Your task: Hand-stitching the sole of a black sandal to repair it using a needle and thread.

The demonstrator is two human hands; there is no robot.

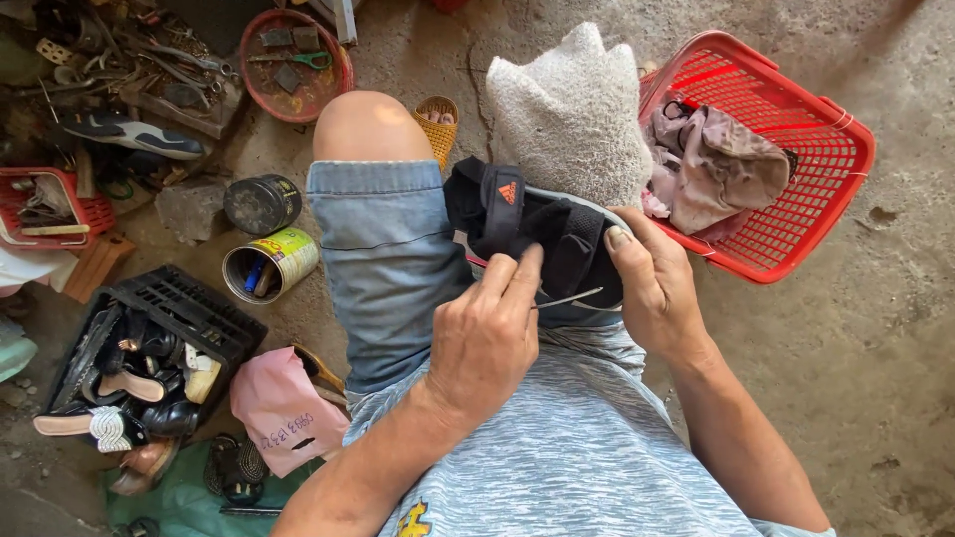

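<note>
A black strapped sandal (527,224) with a grey sole rim lies across my lap, resting on my denim-covered thigh (383,268). My left hand (487,333) pinches a thin metal needle (569,297) whose tip points right, against the sandal's side. My right hand (652,278) grips the sandal's right end, thumb pressed on top of the strap. A grey towel-like cloth (572,109) sits beyond the sandal.
A red plastic basket (826,169) with crumpled cloth stands at the right. To the left lie a black crate of shoes (149,348), an open tin can (267,267), a dark round tin (262,204), a red bowl with scissors (293,65), a pink bag (284,408) and scattered tools.
</note>
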